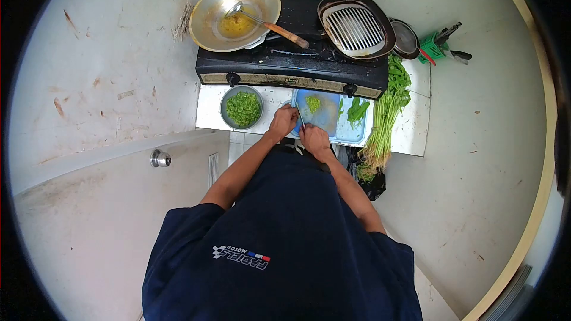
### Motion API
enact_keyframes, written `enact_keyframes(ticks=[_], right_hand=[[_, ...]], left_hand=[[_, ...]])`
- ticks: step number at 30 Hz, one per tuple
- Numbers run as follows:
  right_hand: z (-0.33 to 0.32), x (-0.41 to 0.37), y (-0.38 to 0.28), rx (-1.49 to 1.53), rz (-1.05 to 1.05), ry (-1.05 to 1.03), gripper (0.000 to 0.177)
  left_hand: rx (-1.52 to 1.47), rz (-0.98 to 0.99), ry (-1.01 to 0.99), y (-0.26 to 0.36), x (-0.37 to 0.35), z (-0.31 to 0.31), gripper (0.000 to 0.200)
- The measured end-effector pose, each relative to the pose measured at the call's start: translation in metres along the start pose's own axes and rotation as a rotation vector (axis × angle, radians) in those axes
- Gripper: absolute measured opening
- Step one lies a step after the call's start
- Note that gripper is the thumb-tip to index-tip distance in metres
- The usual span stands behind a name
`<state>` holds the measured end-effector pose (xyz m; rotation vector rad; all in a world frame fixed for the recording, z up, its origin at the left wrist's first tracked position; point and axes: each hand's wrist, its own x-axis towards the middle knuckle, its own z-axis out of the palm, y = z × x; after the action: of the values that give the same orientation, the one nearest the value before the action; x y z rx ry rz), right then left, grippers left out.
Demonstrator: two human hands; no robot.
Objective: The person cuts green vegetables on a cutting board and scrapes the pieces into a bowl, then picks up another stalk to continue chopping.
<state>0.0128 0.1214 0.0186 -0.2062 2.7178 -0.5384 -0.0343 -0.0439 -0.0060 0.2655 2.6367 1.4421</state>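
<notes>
My right hand [315, 141] is closed round the handle of a knife [301, 117], whose blade points away from me over the left side of a blue cutting board [328, 117]. Beside the blade, at the board's left edge, my left hand [284, 120] has its fingers curled together; what they hold, if anything, is hidden. A small heap of chopped greens [313, 104] lies on the board. Some whole green leaves [357, 112] rest to its right. Left of my hands stands a grey bowl [223, 108] filled with finely chopped greens [242, 109].
Behind the board is a black gas stove [291, 62] bearing a wok [205, 18] with a wooden-handled ladle [285, 34], and a grill pan [357, 27]. A long bundle of leafy stalks [388, 113] hangs over the counter's right front edge. A green utensil basket [432, 47] stands behind it.
</notes>
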Motion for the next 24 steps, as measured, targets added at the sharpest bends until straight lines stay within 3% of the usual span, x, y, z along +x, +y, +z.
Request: enact_keyframes(ticks=[19, 24], right_hand=[[0.001, -0.024, 0.028, 0.019, -0.076, -0.055, 0.043], [0.005, -0.033, 0.047, -0.022, -0.207, -0.033, 0.037]], left_hand=[[0.028, -0.074, 0.016, 0.004, -0.002, -0.001, 0.011], [0.046, -0.106, 0.050, 0.002, -0.003, 0.006, 0.010]])
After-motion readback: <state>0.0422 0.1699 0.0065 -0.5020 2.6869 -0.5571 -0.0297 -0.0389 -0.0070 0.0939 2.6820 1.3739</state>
